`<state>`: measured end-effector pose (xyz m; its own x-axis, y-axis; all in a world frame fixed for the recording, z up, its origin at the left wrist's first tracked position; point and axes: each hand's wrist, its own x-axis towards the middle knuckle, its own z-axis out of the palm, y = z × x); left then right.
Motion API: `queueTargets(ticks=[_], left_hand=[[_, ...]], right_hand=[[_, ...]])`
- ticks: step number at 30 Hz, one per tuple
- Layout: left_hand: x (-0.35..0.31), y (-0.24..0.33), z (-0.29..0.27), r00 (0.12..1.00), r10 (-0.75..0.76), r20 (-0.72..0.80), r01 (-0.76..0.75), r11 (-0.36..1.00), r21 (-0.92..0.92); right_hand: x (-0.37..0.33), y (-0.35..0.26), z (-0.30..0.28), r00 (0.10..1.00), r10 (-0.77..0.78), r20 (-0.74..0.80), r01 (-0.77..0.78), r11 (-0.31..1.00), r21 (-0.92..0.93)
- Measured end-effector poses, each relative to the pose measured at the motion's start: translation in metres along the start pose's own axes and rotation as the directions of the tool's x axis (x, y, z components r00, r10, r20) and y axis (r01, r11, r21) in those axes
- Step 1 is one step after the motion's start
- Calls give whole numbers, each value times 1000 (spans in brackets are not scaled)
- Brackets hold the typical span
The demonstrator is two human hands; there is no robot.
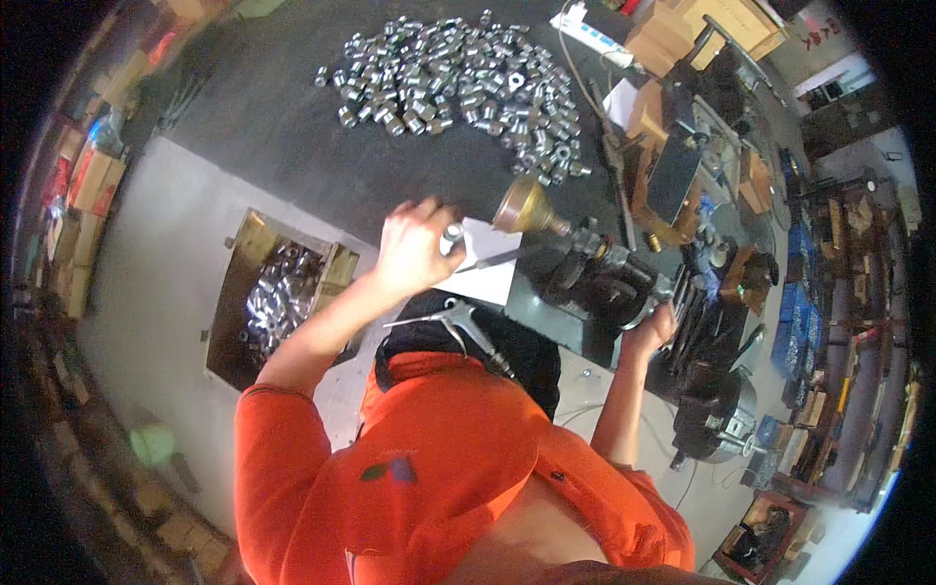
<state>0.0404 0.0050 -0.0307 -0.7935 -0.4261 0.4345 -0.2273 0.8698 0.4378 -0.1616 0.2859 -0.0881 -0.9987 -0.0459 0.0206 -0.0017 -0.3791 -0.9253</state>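
My left hand (pixel 417 250) is closed on a small silver metal fitting (pixel 453 233), held just above a white sheet (pixel 497 244) at the bench edge. To its right stands a dark bench machine (pixel 609 281) with a brass-coloured cone-shaped part (pixel 524 205) on its left side. A thin dark bar (pixel 502 257) reaches from the machine toward my left hand. At the machine's right end my right hand (pixel 651 333) is closed around a handle, which the fingers mostly hide. A silver air blow gun (pixel 466 324) lies across my lap, in front of the bench.
Many similar fittings (pixel 439 78) lie heaped on the far part of the dark bench (pixel 263 127). A wooden box (pixel 226 292) of fittings stands low on the left. Cardboard boxes (pixel 655 39), a power strip (pixel 590 34) and assorted tools crowd the right. Blue bins (pixel 799 292) line shelving beyond.
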Motion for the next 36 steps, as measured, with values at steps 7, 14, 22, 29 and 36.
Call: queueTargets(ticks=[7,14,22,29,36], left_hand=[[-31,7,4,1000,-2,-19,1,1000,-22],[-16,3,0,999,-5,-44,-1,993,-119],[40,-8,-33,944,-117,310,331,317,-889],[48,-8,-21,935,-54,350,352,240,-905],[52,-5,-28,924,-12,381,375,218,-901]], right_hand=[[-5,-3,0,999,52,-14,-52,999,12],[-4,-1,-7,999,50,-17,-50,999,-16],[-9,-8,1,993,96,-63,-99,994,-43],[-16,-13,1,998,56,8,-55,996,-66],[-32,-31,-11,990,119,80,-118,993,-27]])
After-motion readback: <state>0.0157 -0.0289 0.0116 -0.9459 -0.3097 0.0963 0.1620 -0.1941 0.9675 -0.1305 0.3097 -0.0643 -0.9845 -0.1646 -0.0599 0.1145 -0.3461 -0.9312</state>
